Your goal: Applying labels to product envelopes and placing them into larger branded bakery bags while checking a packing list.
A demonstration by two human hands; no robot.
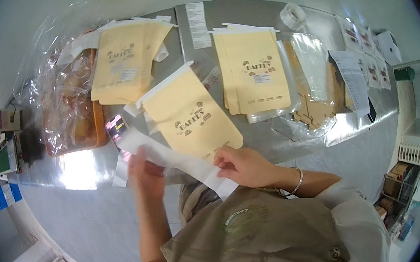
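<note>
A white paper strip (183, 159), probably label backing, stretches between my two hands. My left hand (148, 172), blurred, holds it near its left end. My right hand (245, 167) pinches it near the right end with thumb and fingertips. Just beyond lies a yellow paper bakery bag (192, 117) with a white folded top edge and no label visible on its front. A phone (115, 127) with a lit screen is partly covered by the strip. Farther back, a left stack of bakery bags (123, 65) and a right stack of bakery bags (250, 71) bear small white labels.
An orange tray (99, 125) with plastic-wrapped items stands left on the steel table (240, 11). Brown cardboard pieces (312, 112), clear plastic bags (309, 60) and a printed paper sheet (350, 79) lie right. A tape roll (293, 16) and printed slip (198, 25) are at the back.
</note>
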